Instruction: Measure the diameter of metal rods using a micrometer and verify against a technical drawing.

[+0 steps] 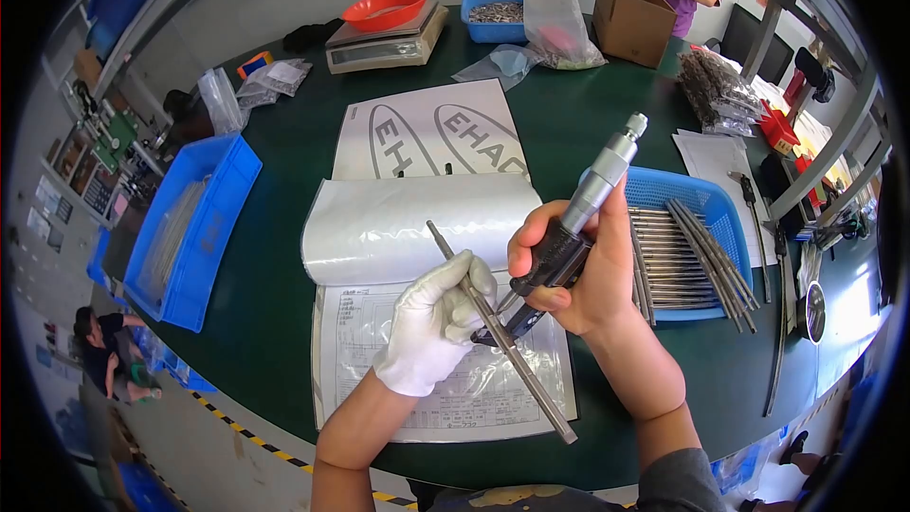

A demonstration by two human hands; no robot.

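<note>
Steel rod (502,337) mid-length behind micrometer (569,237)

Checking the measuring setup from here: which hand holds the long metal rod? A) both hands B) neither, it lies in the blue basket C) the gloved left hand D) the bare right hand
C: the gloved left hand grips the rod, while the bare right hand holds the micrometer against it.

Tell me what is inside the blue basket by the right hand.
The blue basket holds long grey metal rods, some overhanging its rim. The right hand covers its left part, so that stays unseen.
</note>
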